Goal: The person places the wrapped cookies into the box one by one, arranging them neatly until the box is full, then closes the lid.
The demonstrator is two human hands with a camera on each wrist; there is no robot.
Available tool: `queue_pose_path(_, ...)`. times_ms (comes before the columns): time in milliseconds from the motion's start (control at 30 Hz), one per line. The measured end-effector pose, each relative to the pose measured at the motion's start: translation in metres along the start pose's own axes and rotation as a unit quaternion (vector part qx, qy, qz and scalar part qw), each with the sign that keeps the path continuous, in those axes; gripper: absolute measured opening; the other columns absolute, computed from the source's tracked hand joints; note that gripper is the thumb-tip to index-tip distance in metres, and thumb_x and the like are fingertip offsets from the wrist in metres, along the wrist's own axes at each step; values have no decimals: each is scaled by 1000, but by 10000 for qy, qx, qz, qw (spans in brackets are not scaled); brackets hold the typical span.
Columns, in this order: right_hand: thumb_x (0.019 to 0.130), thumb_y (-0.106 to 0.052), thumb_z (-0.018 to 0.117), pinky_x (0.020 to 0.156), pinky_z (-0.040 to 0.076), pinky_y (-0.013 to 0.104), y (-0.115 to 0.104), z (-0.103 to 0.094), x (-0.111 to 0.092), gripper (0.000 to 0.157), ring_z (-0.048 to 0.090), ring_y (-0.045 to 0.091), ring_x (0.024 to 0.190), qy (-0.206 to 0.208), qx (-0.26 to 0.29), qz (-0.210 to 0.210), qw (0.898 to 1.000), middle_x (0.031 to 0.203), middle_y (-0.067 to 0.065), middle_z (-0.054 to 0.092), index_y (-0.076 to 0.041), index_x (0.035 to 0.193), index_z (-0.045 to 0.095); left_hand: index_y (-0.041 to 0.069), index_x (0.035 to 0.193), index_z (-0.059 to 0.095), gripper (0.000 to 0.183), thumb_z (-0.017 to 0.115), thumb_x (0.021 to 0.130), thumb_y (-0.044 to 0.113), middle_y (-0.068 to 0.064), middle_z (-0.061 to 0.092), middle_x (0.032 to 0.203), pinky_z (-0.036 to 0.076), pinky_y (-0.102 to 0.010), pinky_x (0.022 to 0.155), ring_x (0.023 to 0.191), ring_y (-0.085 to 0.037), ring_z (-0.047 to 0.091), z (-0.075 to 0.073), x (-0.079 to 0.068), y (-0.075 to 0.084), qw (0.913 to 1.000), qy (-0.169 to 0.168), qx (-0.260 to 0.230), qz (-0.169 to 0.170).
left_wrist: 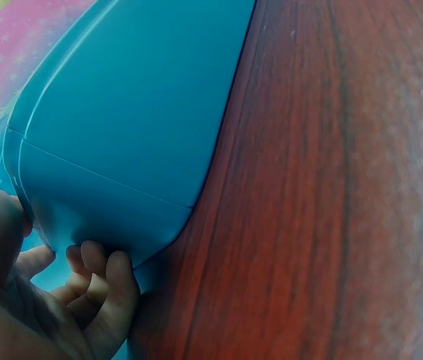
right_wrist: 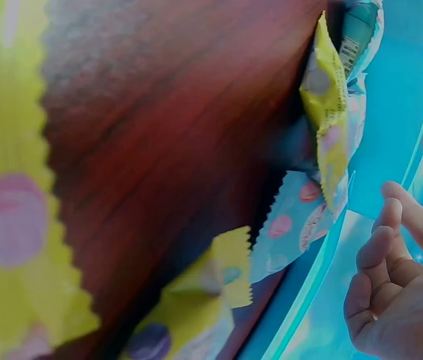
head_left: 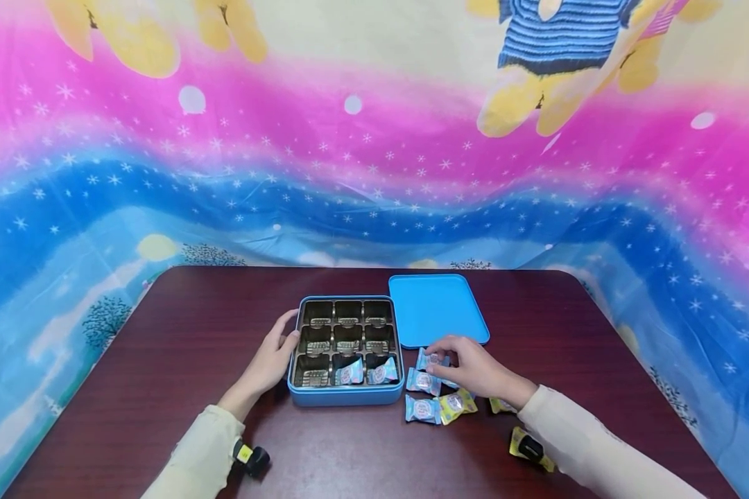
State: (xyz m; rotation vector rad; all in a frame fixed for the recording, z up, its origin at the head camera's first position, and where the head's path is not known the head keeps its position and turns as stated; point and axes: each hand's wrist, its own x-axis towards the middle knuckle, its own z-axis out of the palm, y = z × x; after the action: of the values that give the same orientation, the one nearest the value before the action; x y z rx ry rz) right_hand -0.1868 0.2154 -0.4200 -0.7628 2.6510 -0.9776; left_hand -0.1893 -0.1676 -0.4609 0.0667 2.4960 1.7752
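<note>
A blue square tin (head_left: 346, 395) stands on the table with a divided insert of small compartments. Two blue-wrapped candies (head_left: 349, 372) lie in its front row, in the middle and right compartments. My left hand (head_left: 270, 357) holds the tin's left side, thumb near the rim and bent fingers against the wall, as the left wrist view shows. Over a group of wrapped candies (head_left: 423, 382) right of the tin hovers my right hand (head_left: 474, 366). Its fingers hang loosely bent near a blue-wrapped candy (head_left: 428, 358); the right wrist view shows nothing between them.
A flat blue lid (head_left: 437, 308) lies behind the candies, beside the tin. One yellow-wrapped candy (head_left: 458, 405) is at the group's front; another yellow candy (head_left: 517, 443) lies nearer the right sleeve. A printed cloth (head_left: 374, 173) hangs behind the dark red table (head_left: 212, 305).
</note>
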Motion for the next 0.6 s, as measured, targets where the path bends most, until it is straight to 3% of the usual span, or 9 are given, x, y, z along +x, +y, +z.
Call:
queue_pose_path(367, 93, -27, 73, 66, 44, 23, 9, 2, -6, 30, 50, 13, 80, -77, -200, 191, 9996, 91, -4, 59, -10, 117, 73, 14, 158, 28, 49, 38, 110, 16, -27, 70, 100, 58, -32, 69, 76, -17, 70, 0, 0, 0, 9999, 37, -66, 70)
queue_pose_path(600, 91, -27, 76, 65, 41, 23, 12, 6, -9, 30, 48, 12, 76, -144, -94, 300, 9994, 89, 0, 59, -11, 116, 73, 13, 158, 28, 49, 38, 110, 16, -27, 71, 100, 58, -32, 70, 77, -17, 70, 0, 0, -1, 9999, 46, -59, 81)
